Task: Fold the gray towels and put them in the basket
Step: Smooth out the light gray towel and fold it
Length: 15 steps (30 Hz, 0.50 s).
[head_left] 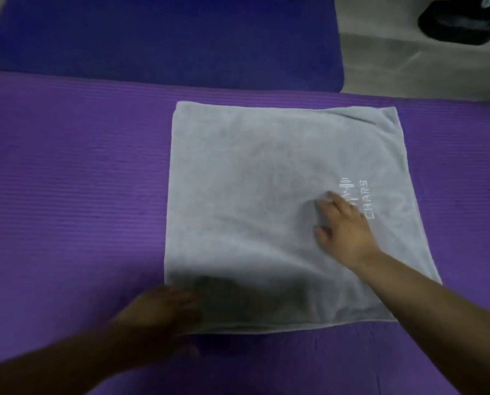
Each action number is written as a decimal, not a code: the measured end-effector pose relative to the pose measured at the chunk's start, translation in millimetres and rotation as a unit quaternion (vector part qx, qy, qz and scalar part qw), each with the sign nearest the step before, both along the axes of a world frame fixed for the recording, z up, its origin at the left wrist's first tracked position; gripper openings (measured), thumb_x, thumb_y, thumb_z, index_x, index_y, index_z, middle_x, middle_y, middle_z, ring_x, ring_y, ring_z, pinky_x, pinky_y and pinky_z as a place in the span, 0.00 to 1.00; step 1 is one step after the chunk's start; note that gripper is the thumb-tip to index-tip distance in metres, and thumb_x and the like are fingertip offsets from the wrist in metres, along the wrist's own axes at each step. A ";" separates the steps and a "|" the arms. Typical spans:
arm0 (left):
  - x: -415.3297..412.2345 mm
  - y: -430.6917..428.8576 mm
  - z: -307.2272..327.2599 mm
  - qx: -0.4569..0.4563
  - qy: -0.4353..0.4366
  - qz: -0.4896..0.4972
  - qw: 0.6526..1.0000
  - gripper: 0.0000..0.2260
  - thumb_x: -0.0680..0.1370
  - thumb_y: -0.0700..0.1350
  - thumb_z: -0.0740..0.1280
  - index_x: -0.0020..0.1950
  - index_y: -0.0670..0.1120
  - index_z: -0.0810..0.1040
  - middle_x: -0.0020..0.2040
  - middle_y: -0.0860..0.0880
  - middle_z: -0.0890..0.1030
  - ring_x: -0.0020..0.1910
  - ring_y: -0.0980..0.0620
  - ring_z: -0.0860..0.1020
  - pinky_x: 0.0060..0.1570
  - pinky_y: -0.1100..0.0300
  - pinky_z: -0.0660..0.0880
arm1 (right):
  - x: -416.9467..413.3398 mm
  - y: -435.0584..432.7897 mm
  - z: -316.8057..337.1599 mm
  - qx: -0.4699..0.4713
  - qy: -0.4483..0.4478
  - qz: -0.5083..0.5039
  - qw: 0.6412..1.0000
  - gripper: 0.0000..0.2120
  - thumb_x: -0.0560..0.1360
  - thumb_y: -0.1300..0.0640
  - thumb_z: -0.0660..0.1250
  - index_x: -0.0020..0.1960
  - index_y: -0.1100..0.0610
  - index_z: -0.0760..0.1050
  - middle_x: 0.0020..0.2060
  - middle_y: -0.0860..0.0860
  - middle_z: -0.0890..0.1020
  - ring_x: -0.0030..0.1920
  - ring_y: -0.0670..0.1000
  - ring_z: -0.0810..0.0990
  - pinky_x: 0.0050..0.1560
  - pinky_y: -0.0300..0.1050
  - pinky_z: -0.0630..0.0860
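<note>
Towel [266,181] spread flat on purple mat [67,195], folding seemingly unfinished; right hand [345,228] pressing it open-palmed; left hand [159,312] at near corner, blurred, grip impossible to tell; basket unseen.

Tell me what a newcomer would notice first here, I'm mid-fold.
A gray towel lies spread on the purple mat, right of centre, with white "CHARS" lettering near its right edge. The right hand rests on it at that lettering, while the blurred left hand is at its near left corner. A darker blue mat lies behind.
</note>
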State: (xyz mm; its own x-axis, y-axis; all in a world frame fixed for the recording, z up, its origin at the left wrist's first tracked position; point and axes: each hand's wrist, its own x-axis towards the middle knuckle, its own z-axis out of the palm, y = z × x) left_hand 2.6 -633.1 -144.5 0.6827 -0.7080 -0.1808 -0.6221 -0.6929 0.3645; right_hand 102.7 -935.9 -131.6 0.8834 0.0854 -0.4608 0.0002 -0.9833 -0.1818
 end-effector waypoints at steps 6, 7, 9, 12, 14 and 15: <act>-26.0 9.9 -24.2 -0.014 -0.023 -0.014 1.000 0.09 0.63 0.54 0.56 0.41 0.54 0.64 0.29 0.56 0.79 0.34 0.58 0.75 0.39 0.64 0.63 | -28.7 -5.7 5.5 -0.073 0.077 0.089 0.990 0.30 0.78 0.50 0.55 0.75 0.50 0.45 0.76 0.49 0.43 0.76 0.51 0.44 0.74 0.44 0.47; -23.6 11.7 -24.2 -0.007 -0.016 -0.010 1.000 0.09 0.63 0.55 0.56 0.40 0.54 0.65 0.28 0.56 0.78 0.30 0.58 0.77 0.38 0.64 0.62 | -28.6 -4.0 5.8 -0.075 0.080 0.088 0.990 0.30 0.78 0.50 0.56 0.75 0.50 0.45 0.76 0.50 0.43 0.76 0.52 0.44 0.74 0.45 0.48; -23.1 15.8 -23.6 0.015 -0.014 -0.023 1.000 0.12 0.60 0.59 0.58 0.39 0.56 0.71 0.29 0.57 0.78 0.29 0.58 0.78 0.38 0.66 0.63 | -27.4 0.6 6.2 -0.079 0.089 0.082 0.989 0.31 0.78 0.51 0.57 0.75 0.51 0.45 0.76 0.50 0.44 0.76 0.53 0.44 0.74 0.46 0.49; -33.1 26.2 -24.9 -0.004 -0.019 -0.011 1.000 0.08 0.62 0.55 0.60 0.39 0.56 0.69 0.30 0.59 0.79 0.30 0.59 0.79 0.36 0.69 0.67 | -26.7 7.0 6.5 -0.086 0.102 0.077 0.988 0.32 0.77 0.51 0.58 0.75 0.51 0.45 0.76 0.51 0.43 0.76 0.54 0.43 0.74 0.47 0.49; -39.3 30.3 -22.6 -0.026 -0.035 0.032 0.999 0.05 0.64 0.52 0.57 0.38 0.55 0.66 0.28 0.58 0.78 0.28 0.59 0.77 0.32 0.69 0.68 | -27.6 9.5 6.0 -0.099 0.107 0.080 0.986 0.32 0.78 0.51 0.57 0.75 0.51 0.43 0.76 0.51 0.42 0.76 0.54 0.42 0.74 0.47 0.48; -42.1 31.6 -19.8 -0.044 -0.041 0.072 0.996 0.05 0.64 0.51 0.57 0.38 0.54 0.64 0.28 0.58 0.78 0.27 0.60 0.75 0.28 0.69 0.69 | -28.6 10.7 5.8 -0.107 0.108 0.082 0.985 0.32 0.78 0.51 0.56 0.75 0.51 0.42 0.76 0.52 0.41 0.76 0.54 0.41 0.74 0.48 0.48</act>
